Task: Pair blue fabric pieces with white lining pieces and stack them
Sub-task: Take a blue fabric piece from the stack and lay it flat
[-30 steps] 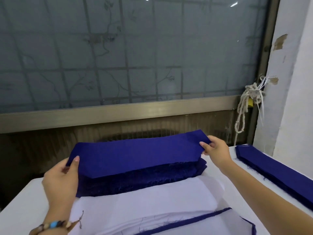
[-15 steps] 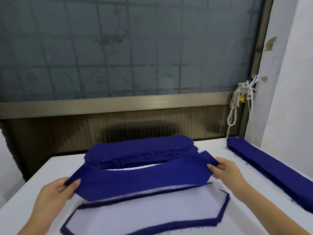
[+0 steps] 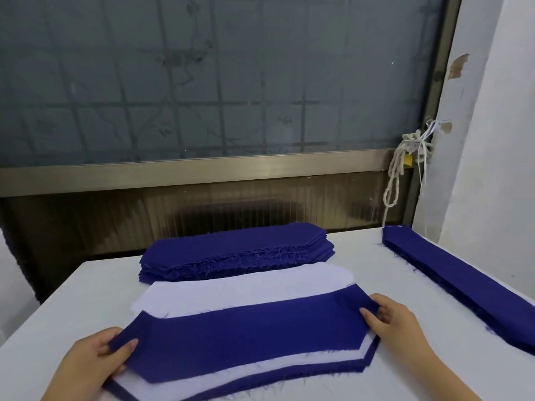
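Pale bench [image 3: 86, 285] below a window: my left grip [image 3: 95, 363] and right grip [image 3: 396, 322] each pinch an end of the blue piece [image 3: 246, 334], holding it taut to square over the white lining [image 3: 162, 389] beneath.

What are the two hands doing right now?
Left hand: pinches the blue fabric piece at its left end.
Right hand: pinches its right end.

Your blue piece [image 3: 249, 340] covers most of the lining [image 3: 260, 373] beneath it; only a white band shows. Your left hand [image 3: 95, 363] has its fingers hidden under the cloth. The bottom edge cuts off your left forearm [image 3: 58, 393], right forearm [image 3: 451, 380] and the stack's [image 3: 333, 371] near left corner. The strip pile [image 3: 463, 285] runs off the right edge.
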`<state>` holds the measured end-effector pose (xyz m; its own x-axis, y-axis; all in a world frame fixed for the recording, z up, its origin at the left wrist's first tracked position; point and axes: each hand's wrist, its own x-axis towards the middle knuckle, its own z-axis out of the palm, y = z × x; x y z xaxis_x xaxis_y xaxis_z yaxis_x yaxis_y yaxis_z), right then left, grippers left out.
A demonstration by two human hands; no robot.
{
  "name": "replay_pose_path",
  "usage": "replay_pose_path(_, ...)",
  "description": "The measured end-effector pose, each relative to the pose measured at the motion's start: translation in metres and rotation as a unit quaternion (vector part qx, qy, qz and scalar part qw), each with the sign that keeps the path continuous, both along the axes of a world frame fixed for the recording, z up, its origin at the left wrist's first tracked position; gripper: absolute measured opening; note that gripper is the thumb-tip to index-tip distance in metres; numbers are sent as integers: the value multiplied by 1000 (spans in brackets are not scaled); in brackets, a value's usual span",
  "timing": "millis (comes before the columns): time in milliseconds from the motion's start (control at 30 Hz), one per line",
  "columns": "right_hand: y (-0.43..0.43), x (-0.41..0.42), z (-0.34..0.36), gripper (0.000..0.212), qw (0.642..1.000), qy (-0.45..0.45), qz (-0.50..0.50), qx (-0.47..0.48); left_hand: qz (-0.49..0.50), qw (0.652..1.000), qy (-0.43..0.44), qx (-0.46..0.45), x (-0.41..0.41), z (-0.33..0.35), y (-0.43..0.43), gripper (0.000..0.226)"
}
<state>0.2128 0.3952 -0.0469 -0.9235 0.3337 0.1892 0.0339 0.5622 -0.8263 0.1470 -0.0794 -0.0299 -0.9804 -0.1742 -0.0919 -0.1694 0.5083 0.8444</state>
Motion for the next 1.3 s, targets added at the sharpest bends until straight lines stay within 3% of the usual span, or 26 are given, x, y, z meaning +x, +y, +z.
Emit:
replay_pose_path(233,9,1,-4,13,998,19,-1,-57,-30,999,9,30,5,-4,-17,5)
replay_pose_path(367,9,3,-5,13,1000,-1,8,-12,-78,996,40,-25,10,-5,-14,23)
replay_pose_path(533,6,6,-4,18,998,-18,4,60,-134,986,10,-96,18,7,2,32)
replay_pose_path(867,0,5,-2,11,998,-7,-6,61,-86,982,59,-154,17,0,2,46)
replay_pose_path(1100,6,5,-3,21,999,-3,-40,2,-92,980,84,-154,20,1,-1,38)
replay_pose_path(1300,2,6,-6,23,998,7,-34,53,-106,976,66,-176,22,4,4,26)
